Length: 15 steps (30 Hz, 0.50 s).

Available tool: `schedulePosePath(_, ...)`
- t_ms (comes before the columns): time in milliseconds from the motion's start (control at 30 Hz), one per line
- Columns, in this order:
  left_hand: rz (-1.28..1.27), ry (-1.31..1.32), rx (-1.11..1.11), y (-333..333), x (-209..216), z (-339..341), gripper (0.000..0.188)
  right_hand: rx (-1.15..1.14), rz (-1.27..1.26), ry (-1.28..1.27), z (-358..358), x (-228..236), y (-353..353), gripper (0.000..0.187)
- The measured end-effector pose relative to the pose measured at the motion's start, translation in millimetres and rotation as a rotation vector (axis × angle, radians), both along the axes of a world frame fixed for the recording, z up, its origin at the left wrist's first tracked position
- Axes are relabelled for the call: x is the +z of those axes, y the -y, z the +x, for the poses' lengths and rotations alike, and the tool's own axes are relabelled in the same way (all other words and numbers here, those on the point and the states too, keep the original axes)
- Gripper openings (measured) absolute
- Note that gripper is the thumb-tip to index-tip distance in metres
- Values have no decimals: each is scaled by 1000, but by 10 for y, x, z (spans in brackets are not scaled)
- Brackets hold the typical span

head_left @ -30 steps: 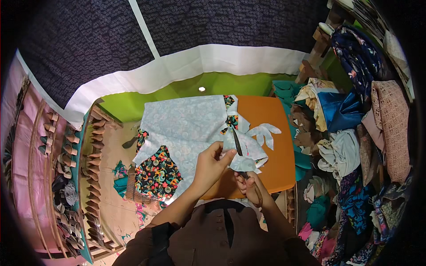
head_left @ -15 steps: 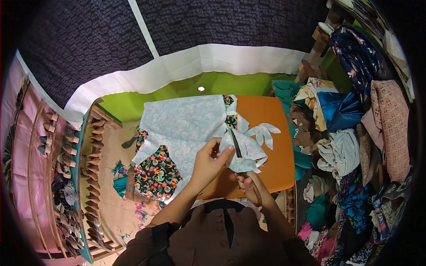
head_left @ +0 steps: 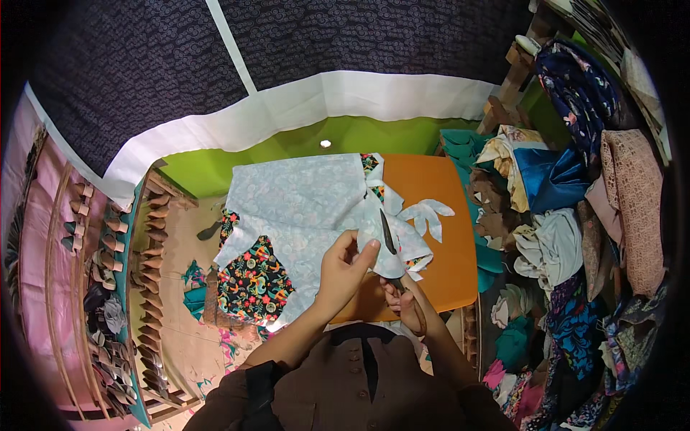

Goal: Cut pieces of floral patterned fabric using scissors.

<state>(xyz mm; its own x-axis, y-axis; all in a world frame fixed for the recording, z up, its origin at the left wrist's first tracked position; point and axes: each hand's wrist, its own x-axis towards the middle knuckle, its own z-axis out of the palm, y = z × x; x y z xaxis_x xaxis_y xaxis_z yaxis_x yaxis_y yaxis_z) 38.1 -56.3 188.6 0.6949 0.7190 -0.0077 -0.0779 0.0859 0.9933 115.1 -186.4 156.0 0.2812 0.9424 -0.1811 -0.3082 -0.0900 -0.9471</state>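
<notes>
A pale blue patterned fabric [head_left: 302, 201] lies spread over an orange table [head_left: 438, 266], with a dark floral fabric [head_left: 255, 276] under its near left part. My left hand [head_left: 345, 269] pinches the pale fabric's near edge and lifts it. My right hand [head_left: 404, 302] grips a pair of scissors [head_left: 389, 244] whose blades point away from me into the fabric, just right of my left thumb. A cut-off pale scrap [head_left: 428, 214] lies on the table to the right of the blades.
Piles of folded and loose fabrics [head_left: 575, 215] crowd the right side. A green surface [head_left: 287, 147] lies beyond the table, backed by a dark cloth with a white border [head_left: 302, 108]. Wooden racks [head_left: 154, 237] stand on the left.
My left hand has shifted slightly along the fabric edge and lifted it a little. The scissors stay in nearly the same place.
</notes>
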Motion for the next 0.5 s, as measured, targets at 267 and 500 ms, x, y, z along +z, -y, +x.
schedulePosePath(267,-37,15,76,49,24,37,14,-60,-19,-16,-60,118,-7,82)
schedulePosePath(500,2,-6,74,30,10,-1,15,-9,1,-17,-44,179,-31,77)
